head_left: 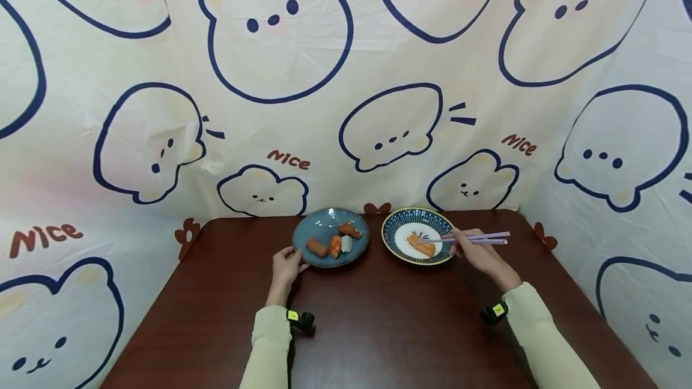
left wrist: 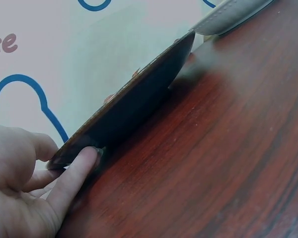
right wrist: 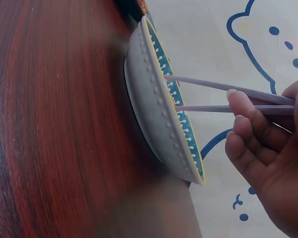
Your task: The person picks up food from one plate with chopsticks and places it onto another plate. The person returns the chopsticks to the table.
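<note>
My left hand pinches the near left rim of a blue plate. In the left wrist view a digit lies under the plate's dark underside. On that plate sit a brown block, an orange-brown piece, a white piece and a browned piece of food. My right hand holds pale purple chopsticks, reaching over a blue-and-white patterned bowl. Their tips meet an orange food piece inside; whether they pinch it cannot be told. The bowl's wall hides the tips in the right wrist view.
Both dishes stand side by side near the far edge of a dark red-brown wooden table. A printed cloth with cartoon animals hangs right behind it and along both sides. Each wrist wears a small black camera.
</note>
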A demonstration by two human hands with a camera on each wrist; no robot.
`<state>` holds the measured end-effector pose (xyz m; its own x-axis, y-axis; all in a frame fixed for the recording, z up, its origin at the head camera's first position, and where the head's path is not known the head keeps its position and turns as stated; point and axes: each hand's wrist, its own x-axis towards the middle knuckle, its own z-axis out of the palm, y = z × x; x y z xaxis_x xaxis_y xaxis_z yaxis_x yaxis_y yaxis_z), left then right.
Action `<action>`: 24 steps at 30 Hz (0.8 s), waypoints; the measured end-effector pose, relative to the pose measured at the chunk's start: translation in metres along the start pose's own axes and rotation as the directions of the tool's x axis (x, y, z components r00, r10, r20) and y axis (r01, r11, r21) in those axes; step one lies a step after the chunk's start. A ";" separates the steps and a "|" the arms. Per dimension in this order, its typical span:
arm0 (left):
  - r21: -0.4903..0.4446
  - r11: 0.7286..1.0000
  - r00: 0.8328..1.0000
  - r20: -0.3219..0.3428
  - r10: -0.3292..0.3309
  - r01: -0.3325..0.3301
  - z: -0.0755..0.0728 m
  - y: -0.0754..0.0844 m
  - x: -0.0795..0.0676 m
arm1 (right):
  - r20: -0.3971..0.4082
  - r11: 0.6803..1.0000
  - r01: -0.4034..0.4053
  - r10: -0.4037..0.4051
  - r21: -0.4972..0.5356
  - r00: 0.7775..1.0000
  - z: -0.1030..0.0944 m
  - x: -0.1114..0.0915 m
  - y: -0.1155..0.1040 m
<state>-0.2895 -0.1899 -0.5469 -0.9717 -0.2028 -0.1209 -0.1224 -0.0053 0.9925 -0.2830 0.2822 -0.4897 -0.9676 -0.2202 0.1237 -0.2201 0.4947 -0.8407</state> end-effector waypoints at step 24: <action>-0.004 1.000 1.000 0.002 0.009 -0.009 -0.001 0.002 -0.003 | 0.073 0.992 0.082 -0.075 -0.096 0.994 0.021 -0.001 -0.004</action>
<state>-0.2869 -0.1909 -0.5448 -0.9732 -0.2008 -0.1122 -0.1131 -0.0072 0.9936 -0.2785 0.2632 -0.4973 -0.9365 -0.3180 0.1477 -0.3099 0.5534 -0.7731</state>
